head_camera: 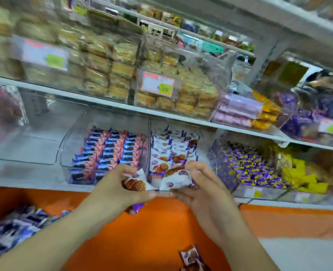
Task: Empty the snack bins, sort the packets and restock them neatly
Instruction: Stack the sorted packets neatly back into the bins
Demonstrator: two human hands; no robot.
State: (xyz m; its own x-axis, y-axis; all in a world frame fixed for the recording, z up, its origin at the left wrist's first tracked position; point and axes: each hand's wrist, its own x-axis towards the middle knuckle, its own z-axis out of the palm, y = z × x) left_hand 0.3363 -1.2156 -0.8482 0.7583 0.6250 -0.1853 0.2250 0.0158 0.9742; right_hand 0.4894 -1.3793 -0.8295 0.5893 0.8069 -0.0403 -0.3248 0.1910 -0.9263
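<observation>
Now both hands point(122, 184) on wafer packets point(174, 179)

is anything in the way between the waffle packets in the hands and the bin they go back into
Nothing visible. The left hand and right hand hold the waffle packets at the open front of the waffle bin, directly above rows already stacked there.

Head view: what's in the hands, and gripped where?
Both hold white wafer packets: left hand pinches one packet by its lower edge; right hand grips another along its right side.
</observation>
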